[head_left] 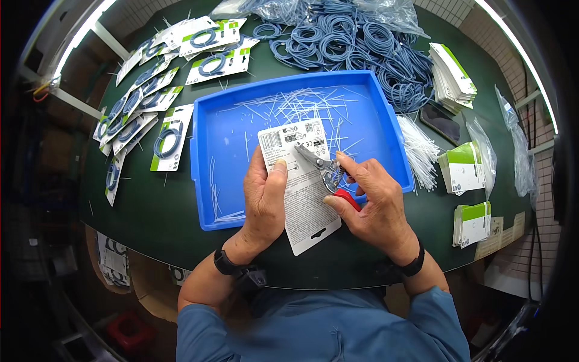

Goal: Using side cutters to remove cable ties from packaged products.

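Observation:
My left hand (266, 192) grips the left edge of a white printed packaging card (310, 208), thumb on its face. The card is tilted over a blue tray (226, 175), its printed back up and its hang slot toward me. In my right hand (377, 199) is a pair of red-handled pruning shears (333, 176); the metal blades lie over the upper part of the card. Whether the blades touch the card or a tie on it I cannot tell. Clipped white cable tie ends (301, 104) are scattered in the tray. The card's far side is hidden.
Carded blue cables (169, 142) lie in an overlapping heap at the left. Coiled blue cables (350, 39) pile up at the back. Right of the tray are a bundle of white cable ties (417, 154), card stacks (464, 169), a dark flat device (440, 122) and plastic bags (512, 139).

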Motion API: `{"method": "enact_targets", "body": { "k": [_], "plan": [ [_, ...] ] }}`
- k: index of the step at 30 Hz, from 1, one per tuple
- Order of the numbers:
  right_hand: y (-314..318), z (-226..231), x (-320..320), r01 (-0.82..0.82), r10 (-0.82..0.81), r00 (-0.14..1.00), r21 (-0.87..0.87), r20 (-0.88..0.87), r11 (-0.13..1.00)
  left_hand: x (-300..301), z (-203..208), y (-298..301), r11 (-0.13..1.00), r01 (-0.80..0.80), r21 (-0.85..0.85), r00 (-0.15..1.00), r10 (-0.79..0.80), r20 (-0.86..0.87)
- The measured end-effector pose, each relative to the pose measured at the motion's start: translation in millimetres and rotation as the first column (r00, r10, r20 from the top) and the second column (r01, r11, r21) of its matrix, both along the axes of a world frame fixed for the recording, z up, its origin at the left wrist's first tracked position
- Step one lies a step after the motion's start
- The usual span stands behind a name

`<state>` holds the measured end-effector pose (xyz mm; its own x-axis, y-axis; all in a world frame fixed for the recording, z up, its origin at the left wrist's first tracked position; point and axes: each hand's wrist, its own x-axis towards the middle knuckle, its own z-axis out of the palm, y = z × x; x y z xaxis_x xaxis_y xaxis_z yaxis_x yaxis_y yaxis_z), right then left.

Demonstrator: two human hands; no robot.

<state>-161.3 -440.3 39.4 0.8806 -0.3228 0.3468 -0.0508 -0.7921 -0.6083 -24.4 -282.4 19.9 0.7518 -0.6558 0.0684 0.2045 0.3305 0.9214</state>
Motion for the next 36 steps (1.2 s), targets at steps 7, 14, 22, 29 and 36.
{"method": "enact_targets", "body": {
  "k": [7, 14, 22, 29, 36],
  "plan": [
    [0, 0, -2, 0.013, -0.015, 0.999, -0.044, -0.045, 0.999, 2, -5, 0, 0.999, 0.031, -0.006, 1.0, -0.031, -0.001],
    [-2, -14, -3, -0.003, 0.004, 0.999, -0.034, 0.035, 0.999, 1, -4, 0, 0.999, 0.023, 0.035, 0.999, -0.024, 0.03],
    [-7, -9, -7, 0.005, -0.007, 1.0, 0.061, 0.023, 0.998, 13, -3, 1, 0.995, 0.048, 0.088, 0.992, -0.058, 0.116],
    [-24, 12, -12, -0.029, -0.013, 0.987, 0.253, 0.161, 0.967, 32, 4, 1, 0.999, -0.035, 0.002, 0.99, 0.035, -0.135],
    [-6, 44, -2, -0.208, 0.177, 0.975, 0.269, 0.134, 0.941, 73, -46, 18, 0.664, 0.327, -0.672, 0.792, -0.581, -0.189]
  ]
}}
